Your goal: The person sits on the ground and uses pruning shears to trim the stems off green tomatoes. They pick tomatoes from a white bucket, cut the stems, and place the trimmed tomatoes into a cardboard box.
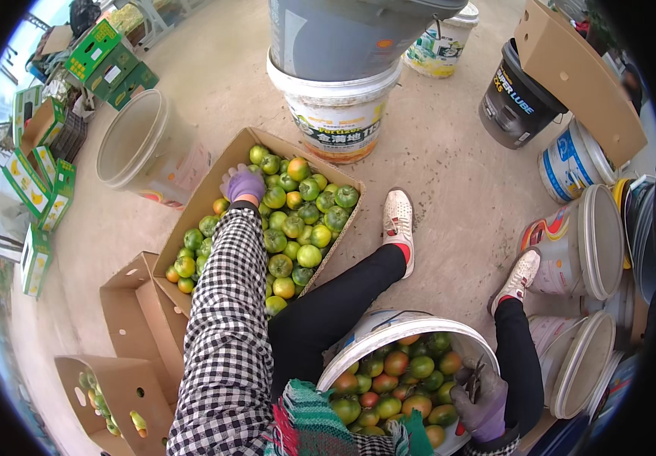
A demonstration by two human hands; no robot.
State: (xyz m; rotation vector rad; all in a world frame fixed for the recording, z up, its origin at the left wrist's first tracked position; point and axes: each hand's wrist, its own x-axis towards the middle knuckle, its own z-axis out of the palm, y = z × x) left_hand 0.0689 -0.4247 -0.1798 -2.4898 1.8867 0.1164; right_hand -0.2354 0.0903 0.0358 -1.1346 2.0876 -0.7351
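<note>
My left hand (242,181), in a purple glove, reaches over the far left side of a cardboard box (328,170) filled with mostly green tomatoes (292,226). Its fingers point down among the fruit, and whatever lies under the palm is hidden. On the other side, my right hand (483,402), in a soiled purple-grey glove, is at the right rim of a tilted white bucket (413,326). It appears closed around small metal snips (476,373) with a bit of red at the handle. Inside the bucket lie green and reddish tomatoes (396,362).
Stacked buckets (333,94) stand beyond the box, and an empty-looking bucket (134,137) to its left. Cardboard boxes (142,319) lie at lower left. Several buckets (601,245) line the right side, by my shoe (518,276). Green cartons (105,65) are stacked farther off.
</note>
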